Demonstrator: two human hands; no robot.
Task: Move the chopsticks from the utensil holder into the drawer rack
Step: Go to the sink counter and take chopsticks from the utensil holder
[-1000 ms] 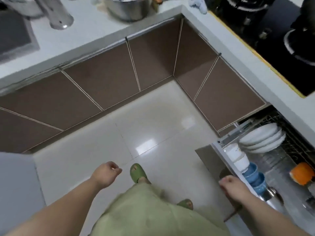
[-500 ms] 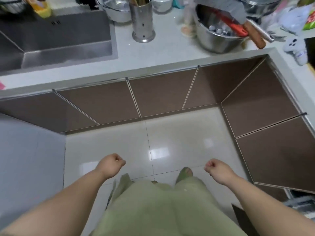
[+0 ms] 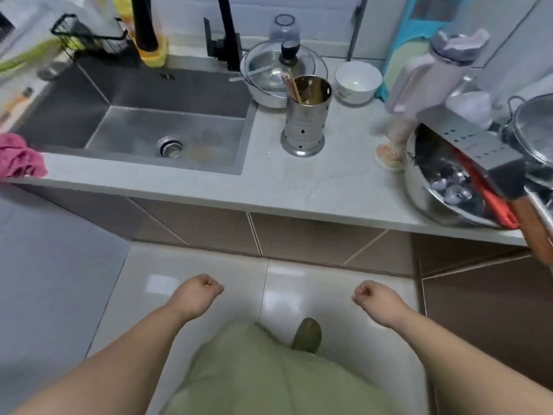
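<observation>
Pale grey stone worktop (image 3: pixel 314 187): carries sink and holder.
Steel sink (image 3: pixel 143 115): left of holder.
Perforated steel utensil holder (image 3: pixel 304 121): upright on worktop.
Wooden chopsticks (image 3: pixel 294 86): perhaps two, leaning inside holder.
Left hand (image 3: pixel 199 292): clenched, nothing held.
Right hand (image 3: pixel 375 298): clenched, nothing held.

head view, down onto countertop (image 3: pixel 299 187)

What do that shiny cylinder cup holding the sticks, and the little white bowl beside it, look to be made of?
The perforated cylindrical utensil holder looks like polished stainless steel: mirror-bright wall, punched diamond holes, gold-tinted reflections inside. The thin tan chopsticks in it seem to be wood or bamboo, though the frame is too blurry to say which. The small white bowl looks like glazed ceramic, smooth and glossy.
</observation>
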